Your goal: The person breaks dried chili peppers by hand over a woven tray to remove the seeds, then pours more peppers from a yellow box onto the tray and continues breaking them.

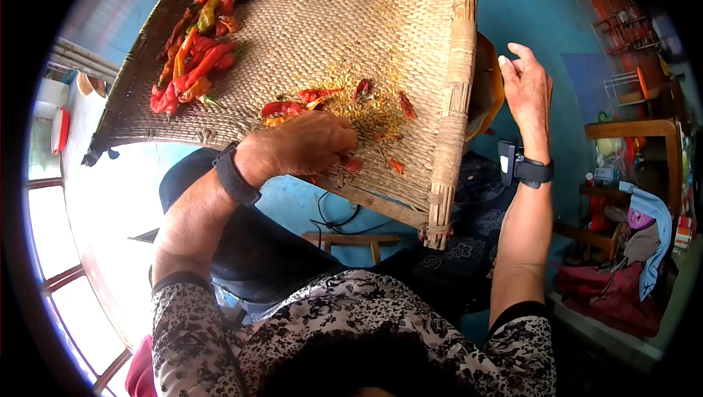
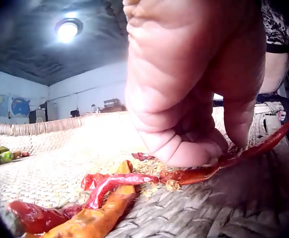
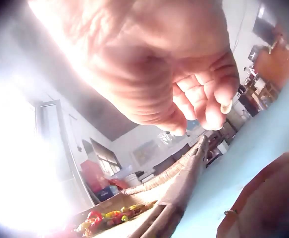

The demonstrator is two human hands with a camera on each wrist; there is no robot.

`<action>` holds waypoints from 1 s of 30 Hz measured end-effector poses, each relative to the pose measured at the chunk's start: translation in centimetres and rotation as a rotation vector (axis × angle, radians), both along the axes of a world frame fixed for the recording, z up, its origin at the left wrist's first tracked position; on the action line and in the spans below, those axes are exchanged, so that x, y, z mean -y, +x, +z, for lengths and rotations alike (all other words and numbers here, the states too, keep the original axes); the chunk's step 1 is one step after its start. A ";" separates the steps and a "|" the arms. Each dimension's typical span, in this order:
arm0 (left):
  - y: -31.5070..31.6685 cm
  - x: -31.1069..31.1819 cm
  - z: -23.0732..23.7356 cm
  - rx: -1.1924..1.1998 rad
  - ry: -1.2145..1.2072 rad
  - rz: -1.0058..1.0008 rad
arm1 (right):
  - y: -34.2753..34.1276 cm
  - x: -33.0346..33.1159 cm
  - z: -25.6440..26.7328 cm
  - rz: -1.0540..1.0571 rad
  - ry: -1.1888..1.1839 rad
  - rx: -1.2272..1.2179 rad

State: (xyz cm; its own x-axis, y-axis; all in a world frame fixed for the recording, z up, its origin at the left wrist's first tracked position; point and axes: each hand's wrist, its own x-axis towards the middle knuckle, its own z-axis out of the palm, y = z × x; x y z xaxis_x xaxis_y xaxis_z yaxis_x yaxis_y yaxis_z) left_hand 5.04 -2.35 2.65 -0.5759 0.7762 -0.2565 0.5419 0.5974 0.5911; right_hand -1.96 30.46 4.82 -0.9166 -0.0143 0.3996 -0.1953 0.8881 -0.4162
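Note:
My left hand (image 1: 304, 144) is low over the near edge of a woven tray (image 1: 344, 1), its fingers curled down and pinching a dried red chili (image 2: 268, 144) against the weave. Beside those fingers, in the left wrist view, lie a shrivelled red chili (image 2: 107, 187) and an orange one (image 2: 97, 216). Loose yellow seeds (image 1: 377, 115) and small red scraps are scattered just beyond the hand. To the right of the tray, my right hand (image 1: 527, 93) is raised with nothing in it, fingers loosely bent, close to an orange-rimmed container (image 1: 494, 97) partly hidden under the tray's edge.
A heap of red, orange and green peppers (image 1: 198, 64) lies along the tray's left side. Below the tray's near edge are a wooden stool (image 1: 351, 240) and a black cord. Wooden shelving (image 1: 637, 130) with cloths stands at the right.

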 end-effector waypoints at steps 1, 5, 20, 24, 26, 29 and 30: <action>0.1 -0.1 -0.1 -0.002 0.001 0.004 | 0.1 0.5 0.1 0.040 -0.029 -0.013; 0.2 -0.1 -0.5 -0.147 0.009 -0.017 | 1.4 3.7 0.1 0.223 -0.112 -0.075; -2.0 -1.8 0.9 -0.069 0.441 0.439 | 3.1 10.8 -1.6 0.757 -0.119 0.257; -3.6 -0.6 1.1 -0.214 0.405 0.464 | 2.1 9.8 -1.0 0.667 -0.216 0.045; -4.2 0.5 0.6 -0.289 0.349 0.484 | 1.1 8.0 -0.5 0.480 -0.303 0.006; -4.8 2.2 -0.9 -0.395 0.153 0.416 | -0.4 4.5 0.4 0.240 -0.327 -0.123; -4.6 2.4 -1.1 -0.397 0.153 0.415 | -0.5 3.7 0.6 0.169 -0.335 -0.159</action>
